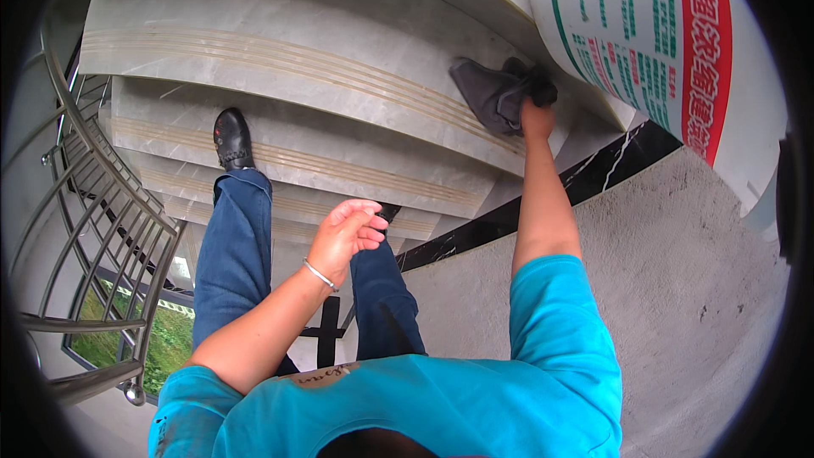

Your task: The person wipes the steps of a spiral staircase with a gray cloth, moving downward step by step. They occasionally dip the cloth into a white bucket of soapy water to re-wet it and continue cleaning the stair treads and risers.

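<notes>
My right hand (538, 118) is gripping a bunched dark grey cloth (488, 92), which lies against the right end of a grey marble stair tread (267, 6). Part of the cloth spreads over the ribbed strip near the tread's edge. My left hand (350, 232) hangs in the air in front of my body with its fingers loosely bent and nothing in it. A silver bracelet (321, 275) circles that wrist. Close to the right hand, at the upper right, is a large white plastic bucket (610, 19) bearing red and green writing.
Curved stainless-steel railings (95, 152) run down the left side, with a window showing grass (162, 350) beyond. A rough grey wall (687, 254) with a black marble skirting (598, 168) borders the right. My left black shoe (233, 137) stands on a lower step.
</notes>
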Available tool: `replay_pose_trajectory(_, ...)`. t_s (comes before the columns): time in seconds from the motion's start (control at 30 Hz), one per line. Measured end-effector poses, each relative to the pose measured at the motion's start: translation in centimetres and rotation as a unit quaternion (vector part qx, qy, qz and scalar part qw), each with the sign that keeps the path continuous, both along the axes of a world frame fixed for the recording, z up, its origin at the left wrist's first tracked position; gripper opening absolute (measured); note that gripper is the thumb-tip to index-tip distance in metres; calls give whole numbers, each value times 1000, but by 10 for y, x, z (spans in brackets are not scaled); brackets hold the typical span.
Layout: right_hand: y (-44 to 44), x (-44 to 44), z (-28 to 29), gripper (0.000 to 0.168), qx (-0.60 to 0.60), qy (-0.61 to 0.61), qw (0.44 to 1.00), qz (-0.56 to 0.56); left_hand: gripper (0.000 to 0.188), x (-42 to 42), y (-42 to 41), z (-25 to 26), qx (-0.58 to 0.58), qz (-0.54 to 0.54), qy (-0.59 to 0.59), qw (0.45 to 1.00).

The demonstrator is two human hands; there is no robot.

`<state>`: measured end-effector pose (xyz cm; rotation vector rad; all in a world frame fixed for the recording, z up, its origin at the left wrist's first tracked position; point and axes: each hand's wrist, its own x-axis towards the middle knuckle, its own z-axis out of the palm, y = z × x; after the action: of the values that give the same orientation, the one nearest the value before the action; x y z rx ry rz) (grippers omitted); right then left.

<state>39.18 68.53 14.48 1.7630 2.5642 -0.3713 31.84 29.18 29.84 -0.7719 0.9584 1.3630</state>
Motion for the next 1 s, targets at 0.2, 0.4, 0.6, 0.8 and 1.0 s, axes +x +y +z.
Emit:
replay_pose_trajectory(0.2,-111,-151,8,41,-76,94,989,87,19,-7,1,2,-7,17,-1,1000)
replay_pose_trajectory(0.4,-90,-109,26,41,-130,64,976,161,19,-21,3,0,1,39,8,999)
replay_pose_trajectory(0.6,-28,-18,-23,38,89,44,989,108,20,-24,-3,2,0,60,-5,998)
replay_pose_trajectory(0.8,-175,-180,8,41,-32,97,969,225,21,-21,-1,-1,-6,41,1,999)
replay_pose_trajectory(1.0,-148,-72,26,53,-86,67,955,274,20,-26,1,1,0,56,7,998)
